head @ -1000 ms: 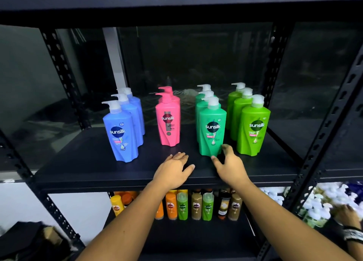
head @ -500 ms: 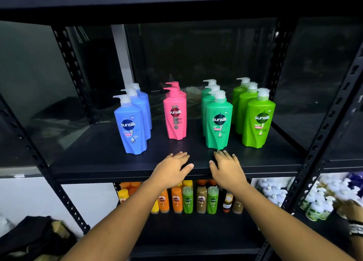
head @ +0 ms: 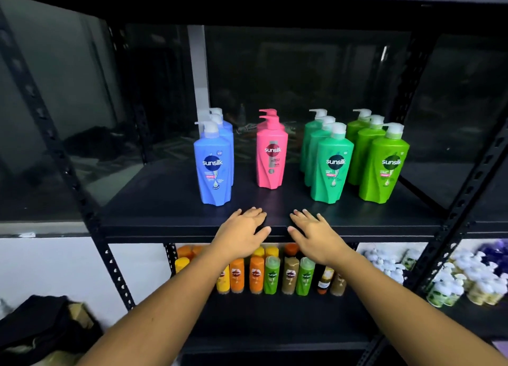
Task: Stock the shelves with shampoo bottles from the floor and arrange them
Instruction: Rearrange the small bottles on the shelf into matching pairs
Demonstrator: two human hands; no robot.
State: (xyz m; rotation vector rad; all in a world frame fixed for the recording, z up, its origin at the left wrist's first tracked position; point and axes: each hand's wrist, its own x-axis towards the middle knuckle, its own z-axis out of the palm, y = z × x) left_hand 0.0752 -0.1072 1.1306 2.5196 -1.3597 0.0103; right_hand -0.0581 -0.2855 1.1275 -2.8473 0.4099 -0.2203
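Note:
Four rows of pump shampoo bottles stand on the black shelf (head: 165, 214): blue bottles (head: 214, 167) at the left, pink bottles (head: 271, 159) beside them, teal-green bottles (head: 331, 167), then lime-green bottles (head: 383, 170) at the right. My left hand (head: 242, 233) and my right hand (head: 316, 233) lie flat on the shelf's front edge, side by side, fingers spread, holding nothing. Both hands sit a short way in front of the gap between the blue and teal rows, touching no bottle.
On the lower shelf stand several small bottles (head: 264, 275) in yellow, orange, green and brown. White-capped bottles (head: 467, 277) crowd the neighbouring rack at the right. A dark bag (head: 41, 327) lies at the lower left. Perforated black uprights (head: 90, 217) frame the shelf.
My right hand has drawn back from the front teal-green bottle onto the shelf edge beside my left hand. The view has shifted left, so the bottles sit further right.

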